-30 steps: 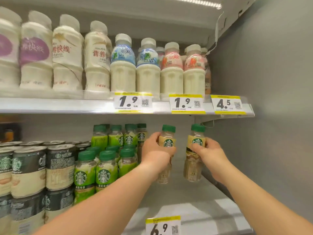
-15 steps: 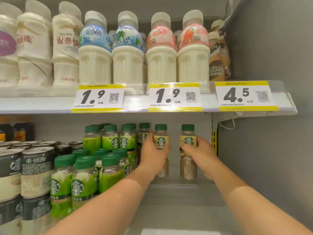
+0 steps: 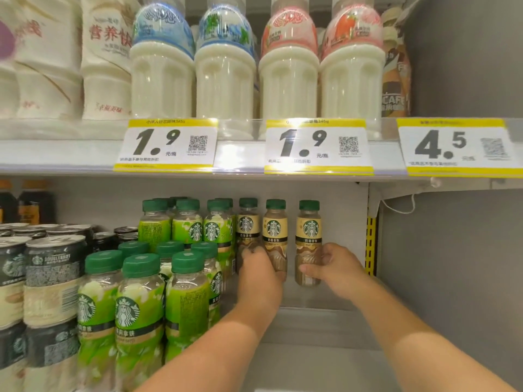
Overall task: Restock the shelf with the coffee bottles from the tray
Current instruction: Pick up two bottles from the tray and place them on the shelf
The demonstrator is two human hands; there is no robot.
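The left hand grasps the base of a cream-labelled Starbucks coffee bottle; the right hand grasps a second one just to its right. Both bottles stand upright at the back of the lower shelf, brown coffee inside, green caps. Left of them stand green-labelled Starbucks bottles and Doubleshot cans. Right of them is bare shelf up to the grey side wall. Above, price tags read 1.9 and 4.5.
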